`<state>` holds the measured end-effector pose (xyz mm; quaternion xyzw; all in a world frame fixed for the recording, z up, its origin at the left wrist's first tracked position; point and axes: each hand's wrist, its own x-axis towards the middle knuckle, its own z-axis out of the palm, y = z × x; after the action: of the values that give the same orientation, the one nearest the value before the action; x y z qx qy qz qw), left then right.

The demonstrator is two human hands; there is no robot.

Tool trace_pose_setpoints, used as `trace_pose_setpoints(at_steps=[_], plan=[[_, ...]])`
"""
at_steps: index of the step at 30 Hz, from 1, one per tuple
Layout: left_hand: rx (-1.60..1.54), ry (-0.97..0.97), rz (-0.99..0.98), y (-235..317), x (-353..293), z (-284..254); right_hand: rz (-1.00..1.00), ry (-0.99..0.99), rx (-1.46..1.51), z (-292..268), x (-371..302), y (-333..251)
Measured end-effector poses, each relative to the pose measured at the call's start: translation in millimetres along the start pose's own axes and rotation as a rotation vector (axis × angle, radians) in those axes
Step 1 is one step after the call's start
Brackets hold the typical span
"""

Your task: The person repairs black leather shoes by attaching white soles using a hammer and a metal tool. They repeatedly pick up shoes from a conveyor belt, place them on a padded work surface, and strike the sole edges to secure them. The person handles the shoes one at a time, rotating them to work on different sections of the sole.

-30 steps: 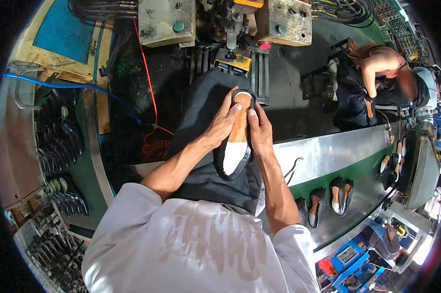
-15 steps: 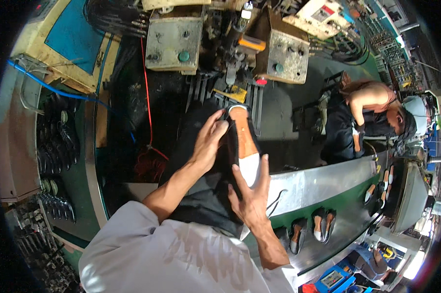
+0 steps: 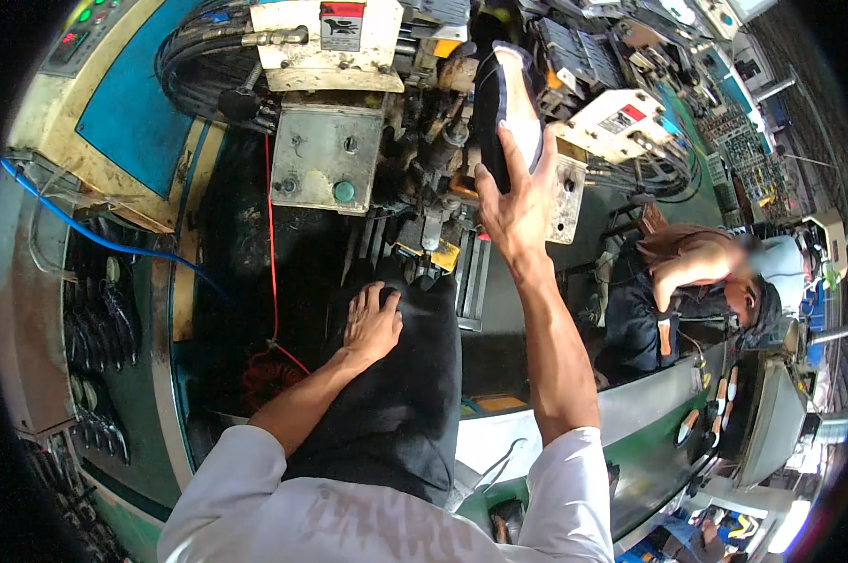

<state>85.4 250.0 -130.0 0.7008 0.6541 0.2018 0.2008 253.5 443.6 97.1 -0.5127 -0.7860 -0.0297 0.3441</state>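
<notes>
In my right hand [image 3: 519,211] is a dark shoe [image 3: 512,80] with a tan and white insole. My thumb and fingers straddle its near end, and its far end points away from me, up beside the machine's metal head [image 3: 450,131]. The underside of the shoe is hidden. My left hand [image 3: 372,327] lies on the knee of my black trousers [image 3: 396,403], palm down, fingers spread, holding nothing.
Grey control boxes flank the machine; the left one [image 3: 325,159] has a green button. A red cord [image 3: 272,244] hangs at left. Several shoes [image 3: 719,408] stand on the right bench [image 3: 630,427]. Beyond, a co-worker [image 3: 691,272] bends over. Dark shoes [image 3: 109,319] fill a left rack.
The shoe has gone from between both hands at my lap to up by the machine, in my right hand alone. My left hand has let go and come down onto my knee.
</notes>
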Motion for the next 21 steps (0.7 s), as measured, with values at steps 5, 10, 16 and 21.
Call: trace_pose_setpoints(at_steps=[5,10,16,21], plan=[[0.009,0.038,-0.047,-17,4,-12,-0.03,-0.041,0.005,43,-2,7],[0.018,0.066,-0.063,-17,6,-21,0.02,-0.064,-0.029,43,-2,-35],[0.028,0.083,-0.062,-23,-2,-17,-0.017,-0.027,-0.084,50,-14,-35],[0.047,0.077,-0.125,-35,0,-21,0.006,-0.071,-0.02,53,-1,-34]])
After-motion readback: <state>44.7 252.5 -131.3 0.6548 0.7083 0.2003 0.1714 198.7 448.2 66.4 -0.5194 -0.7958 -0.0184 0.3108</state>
